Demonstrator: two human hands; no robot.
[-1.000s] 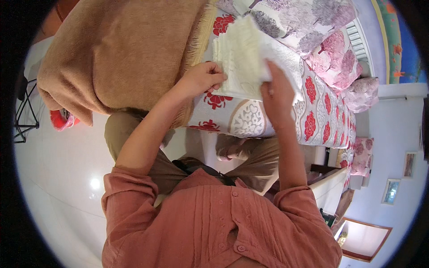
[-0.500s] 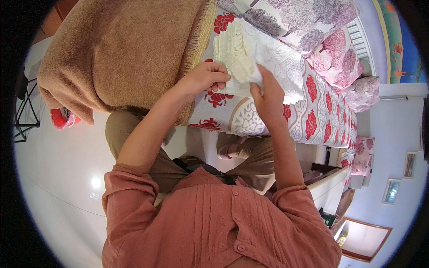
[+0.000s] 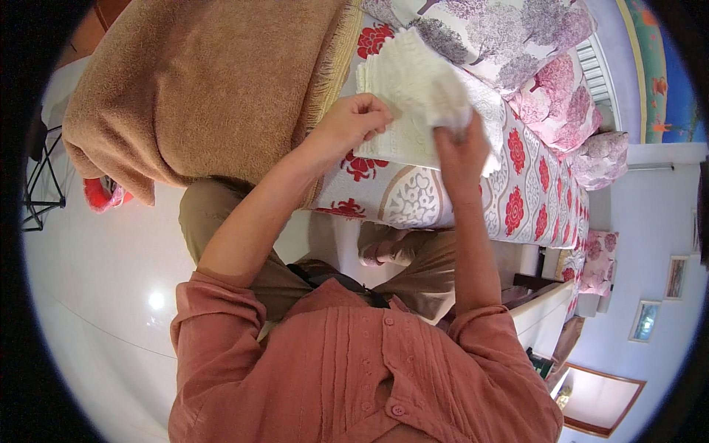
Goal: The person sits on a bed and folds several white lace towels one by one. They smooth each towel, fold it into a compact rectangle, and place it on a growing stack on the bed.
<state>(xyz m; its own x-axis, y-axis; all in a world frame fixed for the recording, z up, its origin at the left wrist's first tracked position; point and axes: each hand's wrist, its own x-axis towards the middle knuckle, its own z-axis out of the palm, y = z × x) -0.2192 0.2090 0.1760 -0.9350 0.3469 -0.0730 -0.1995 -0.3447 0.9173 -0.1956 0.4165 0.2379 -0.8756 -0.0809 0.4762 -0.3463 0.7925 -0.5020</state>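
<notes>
A folded white lace cloth (image 3: 406,81) lies in layers on the patterned bed cover (image 3: 443,203). My right hand (image 3: 464,151) is closed on an upper fold of it, lifted and smeared by motion. At the cloth's left edge is my left hand (image 3: 360,122), its fingers curled together, with nothing visible in them. The remaining layers of the cloth lie flat beneath both hands.
A brown fringed blanket (image 3: 214,88) covers the left part of the bed. Pillows with tree prints (image 3: 509,37) line the far right. A black metal stand (image 3: 44,177) and a red-and-pink item (image 3: 103,193) are on the floor at left.
My right hand has moved to the right, carrying the fold of the lace cloth with it. My left hand has shifted slightly up and right, and the cloth's left part lies more spread.
</notes>
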